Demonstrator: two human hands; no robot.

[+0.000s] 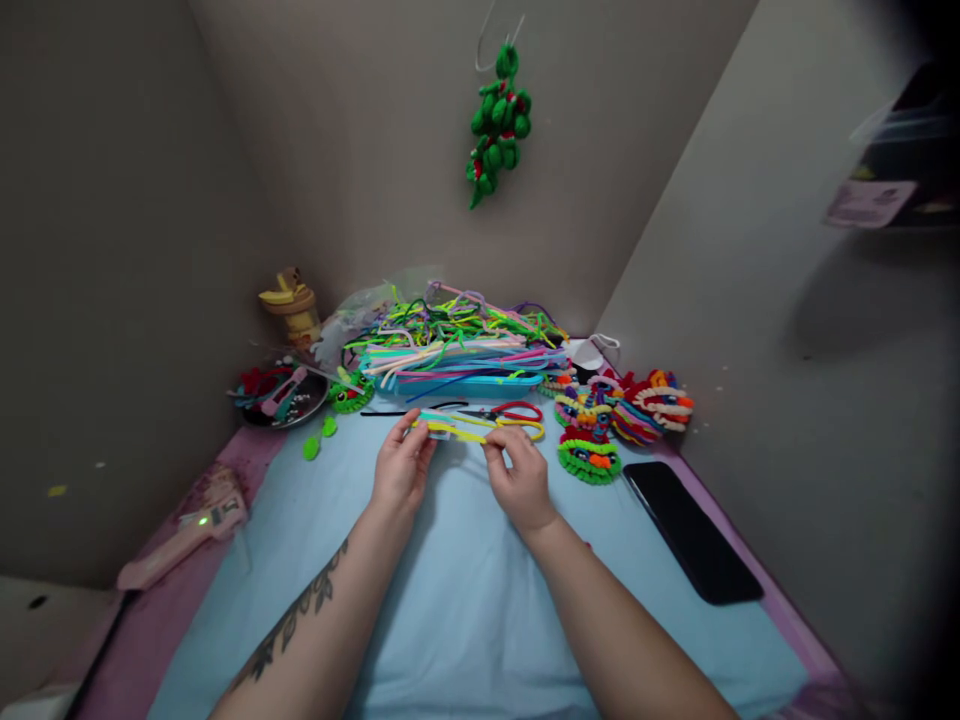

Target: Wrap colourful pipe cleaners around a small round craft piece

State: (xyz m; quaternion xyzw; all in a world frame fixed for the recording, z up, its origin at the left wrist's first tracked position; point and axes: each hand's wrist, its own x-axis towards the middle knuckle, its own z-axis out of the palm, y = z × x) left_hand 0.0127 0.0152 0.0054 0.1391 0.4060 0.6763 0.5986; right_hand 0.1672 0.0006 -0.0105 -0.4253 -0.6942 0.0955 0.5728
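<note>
My left hand (405, 455) pinches one end of a yellow pipe cleaner (463, 435), with a pale blue-green strip beside it at the fingertips. The other end sits between the thumb and finger of my right hand (519, 475). The yellow piece stretches nearly level between both hands, above the light blue cloth (457, 580). Just beyond my right hand lie scissors (517, 412) with red and yellow handles. Dark pipe cleaners (390, 412) rest behind my left hand.
A blue tray (457, 386) heaped with pipe cleaners stands at the back. Fuzzy colourful figures (589, 455) and a black phone (694, 535) lie right. Left are a pink glue gun (187, 535), green round pieces (311, 447) and a metal bowl (300, 410). Green braided pieces (499, 125) hang on the wall.
</note>
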